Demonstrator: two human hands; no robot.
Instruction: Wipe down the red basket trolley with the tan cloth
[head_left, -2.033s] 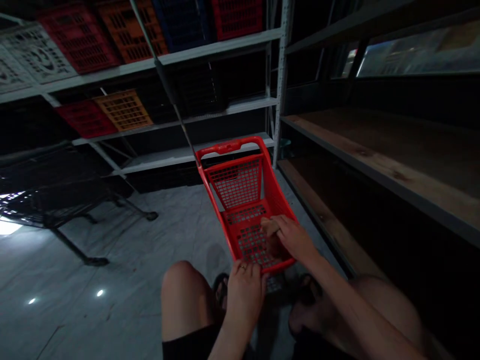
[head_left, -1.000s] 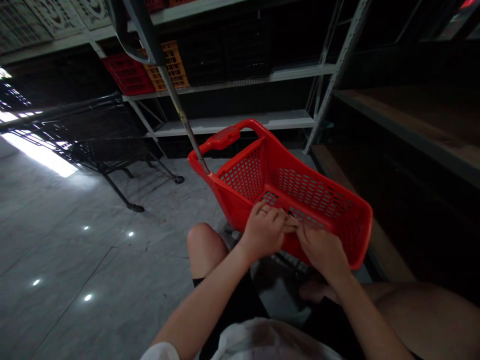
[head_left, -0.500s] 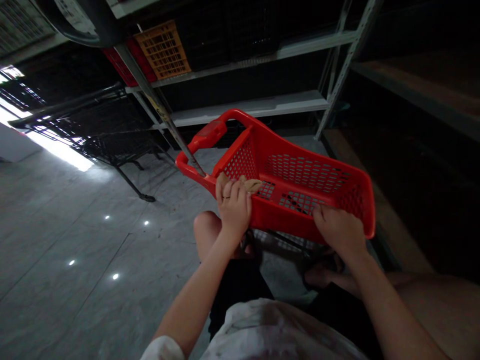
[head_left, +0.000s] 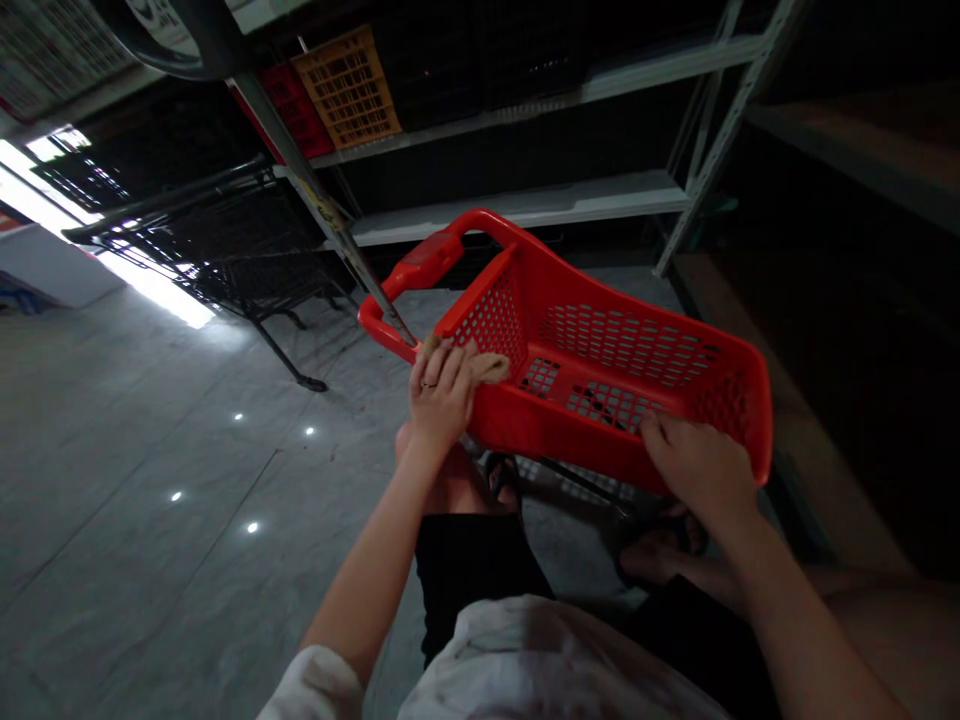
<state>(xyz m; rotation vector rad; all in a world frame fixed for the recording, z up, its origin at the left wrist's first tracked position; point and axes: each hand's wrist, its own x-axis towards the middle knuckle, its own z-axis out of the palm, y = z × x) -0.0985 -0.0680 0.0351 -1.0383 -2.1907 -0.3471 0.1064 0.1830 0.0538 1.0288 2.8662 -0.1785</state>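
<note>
A red plastic shopping cart with perforated walls stands before my knees, its handle towards the left. My left hand is closed on a tan cloth, pressing it against the near rim close to the handle end. Part of the cloth sticks out past the fingers over the basket. Further right, my right hand grips the near rim, thumb inside and fingers hidden behind the wall. The basket holds nothing that I can make out.
A metal pole rises beside the cart handle. Behind stand a white metal rack with a yellow crate and a red crate, and a dark wire cart at left. A dark shelf is on the right.
My left hand has slid with the cloth along the near rim towards the handle. My right hand keeps its grip on the rim. The view has shifted slightly.
</note>
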